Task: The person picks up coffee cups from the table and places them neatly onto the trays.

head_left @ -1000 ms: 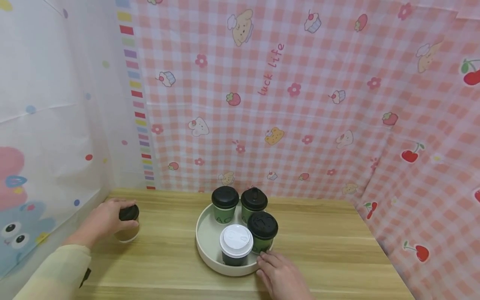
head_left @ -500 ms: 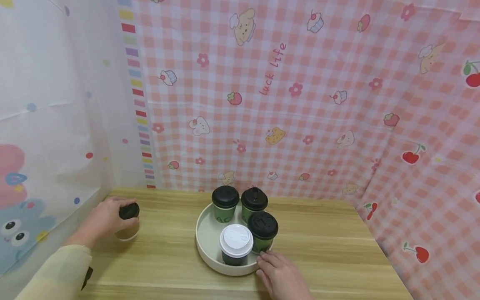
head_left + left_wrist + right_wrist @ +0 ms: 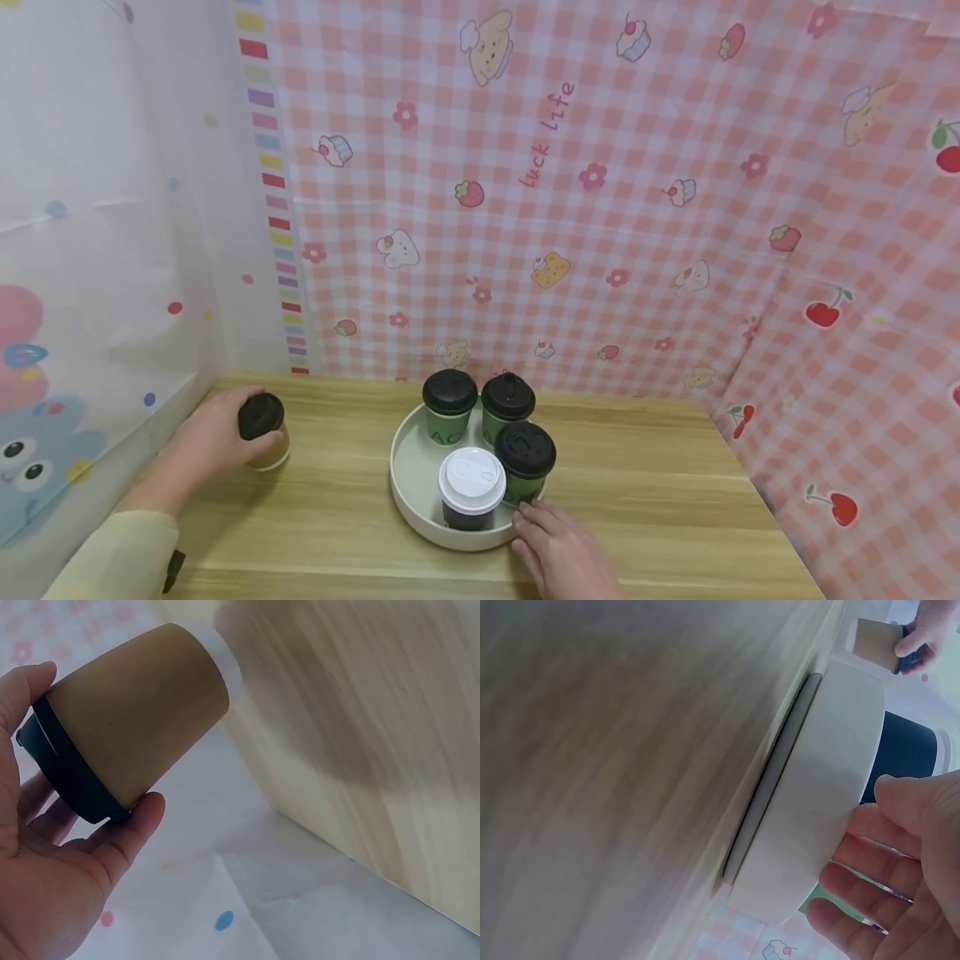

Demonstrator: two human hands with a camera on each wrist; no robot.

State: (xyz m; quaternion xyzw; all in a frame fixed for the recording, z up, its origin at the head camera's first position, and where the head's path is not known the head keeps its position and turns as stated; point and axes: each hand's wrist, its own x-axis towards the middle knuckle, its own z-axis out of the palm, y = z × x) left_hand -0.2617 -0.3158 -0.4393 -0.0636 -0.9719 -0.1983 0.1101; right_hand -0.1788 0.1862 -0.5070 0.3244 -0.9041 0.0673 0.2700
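My left hand (image 3: 217, 442) holds a brown paper coffee cup (image 3: 142, 705) by its black lid (image 3: 71, 769), thumb on one side and fingers on the other. In the left wrist view the cup's white base is apart from the wooden table, with a shadow beside it. My right hand (image 3: 562, 550) rests its fingers against the near right rim of a round cream tray (image 3: 420, 521). On the tray stand a dark cup with a white lid (image 3: 472, 482) and several green cups with black lids (image 3: 525, 450). The nearest green cup is just behind my right fingertips.
The wooden table (image 3: 660, 500) reaches back to a pink checked cloth (image 3: 585, 217). A white printed cloth (image 3: 112, 250) hangs at the left, close to my left arm. More checked cloth with cherries (image 3: 862, 375) borders the right edge.
My left hand has moved slightly right and up with the brown coffee cup, which has come off the table. My right hand and the tray have stayed in place.
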